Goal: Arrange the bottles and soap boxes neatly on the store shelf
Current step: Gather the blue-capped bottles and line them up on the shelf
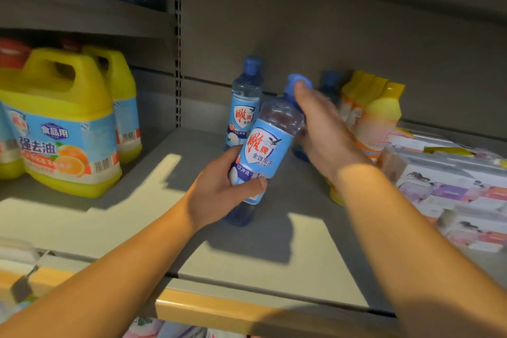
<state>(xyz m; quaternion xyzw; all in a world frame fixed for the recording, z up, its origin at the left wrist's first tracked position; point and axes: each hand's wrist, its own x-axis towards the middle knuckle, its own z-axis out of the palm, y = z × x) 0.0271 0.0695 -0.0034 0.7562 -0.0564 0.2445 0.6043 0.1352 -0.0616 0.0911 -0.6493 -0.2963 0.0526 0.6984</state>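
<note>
Left of shelf (247,250): jugs (63,129), one behind another.
Centre: held bottle (263,156) tilts before a standing bottle (244,101).
Right: squeeze bottles (375,112) in a row (another bottle (329,85) tucked behind), soap boxes (450,186) stacked before them.

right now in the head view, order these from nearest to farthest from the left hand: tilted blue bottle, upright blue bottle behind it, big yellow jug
1. Tilted blue bottle: gripped low on its label by the left hand.
2. Upright blue bottle: standing just behind, toward the shelf's back.
3. Big yellow jug: far off to the left.
</note>
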